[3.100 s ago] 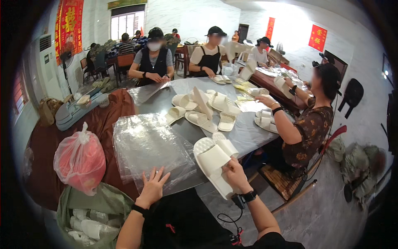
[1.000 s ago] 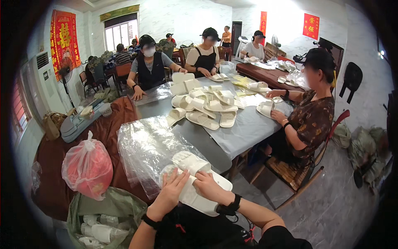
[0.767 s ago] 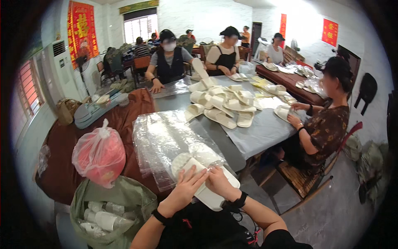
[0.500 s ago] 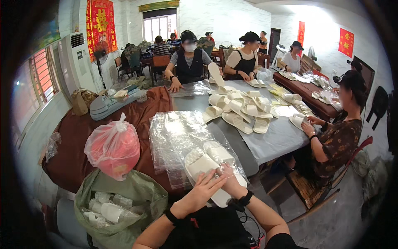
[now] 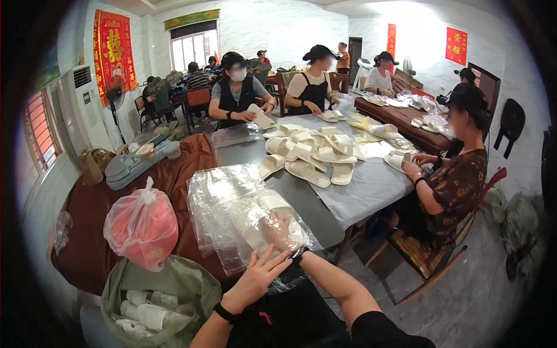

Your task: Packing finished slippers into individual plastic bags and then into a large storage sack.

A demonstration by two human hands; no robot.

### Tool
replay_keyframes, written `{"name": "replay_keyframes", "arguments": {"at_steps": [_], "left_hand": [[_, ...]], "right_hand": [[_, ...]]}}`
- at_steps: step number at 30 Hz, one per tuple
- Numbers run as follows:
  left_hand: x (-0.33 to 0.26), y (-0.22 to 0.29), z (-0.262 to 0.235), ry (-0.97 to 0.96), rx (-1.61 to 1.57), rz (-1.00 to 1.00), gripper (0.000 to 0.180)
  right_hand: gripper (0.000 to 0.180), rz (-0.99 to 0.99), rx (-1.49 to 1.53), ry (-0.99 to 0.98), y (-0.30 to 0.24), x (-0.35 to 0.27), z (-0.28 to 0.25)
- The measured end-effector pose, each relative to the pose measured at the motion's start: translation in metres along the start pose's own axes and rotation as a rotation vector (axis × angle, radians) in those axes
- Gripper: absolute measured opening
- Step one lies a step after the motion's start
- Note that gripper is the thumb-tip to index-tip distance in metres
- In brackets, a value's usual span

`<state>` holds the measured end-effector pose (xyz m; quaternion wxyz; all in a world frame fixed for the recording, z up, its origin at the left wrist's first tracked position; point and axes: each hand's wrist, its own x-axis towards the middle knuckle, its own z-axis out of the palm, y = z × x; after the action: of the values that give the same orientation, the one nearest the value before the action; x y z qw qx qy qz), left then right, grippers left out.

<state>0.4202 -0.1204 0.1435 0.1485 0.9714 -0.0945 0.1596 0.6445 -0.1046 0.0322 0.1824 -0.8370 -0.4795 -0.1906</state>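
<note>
The right hand is reaching inside the clear bag, its grip closing on the white slippers. Just below the bag, the left hand is resting on it, fingers spread, gripping nothing.

The pair of white slippers, held bare above the table earlier, now sits inside a clear plastic bag, with the right hand pushed in too.

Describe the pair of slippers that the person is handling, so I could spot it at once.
On the long grey table, look at the near end, on the stack of clear plastic bags. The white slippers lie there inside a clear bag, under the right hand; the pile farther up the table lies unbagged.
</note>
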Motion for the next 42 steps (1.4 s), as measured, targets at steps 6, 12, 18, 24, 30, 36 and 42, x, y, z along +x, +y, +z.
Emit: {"name": "replay_keyframes", "arguments": {"at_steps": [6,12,18,24,30,36,42], "left_hand": [[-0.019,0.003,-0.010,-0.063,-0.031,-0.078,0.071],[-0.022,-0.020,-0.026,0.200,-0.186,-0.144,0.067],[-0.019,-0.058,-0.004,0.226,-0.061,-0.261,0.068],[-0.035,-0.065,0.022,0.039,0.043,-0.308,0.068],[-0.036,-0.058,0.032,-0.021,0.138,-0.320,0.063],[-0.055,-0.054,0.023,-0.073,0.211,-0.287,0.065],[-0.082,-0.048,0.014,-0.123,0.127,-0.234,0.077]], "right_hand": [[0.034,-0.043,0.242,-0.252,-0.025,-0.008,-0.020],[0.069,-0.161,0.231,-0.265,-0.010,-0.054,-0.070],[0.052,-0.378,0.419,-0.495,0.032,-0.095,-0.165],[0.027,-0.100,0.961,-0.683,0.037,-0.062,-0.244],[0.064,-0.318,0.319,-0.178,0.037,-0.042,-0.145],[0.064,-0.267,0.111,-0.433,0.036,-0.066,-0.087],[0.052,-0.143,0.472,-0.360,0.067,-0.062,-0.105]]}}
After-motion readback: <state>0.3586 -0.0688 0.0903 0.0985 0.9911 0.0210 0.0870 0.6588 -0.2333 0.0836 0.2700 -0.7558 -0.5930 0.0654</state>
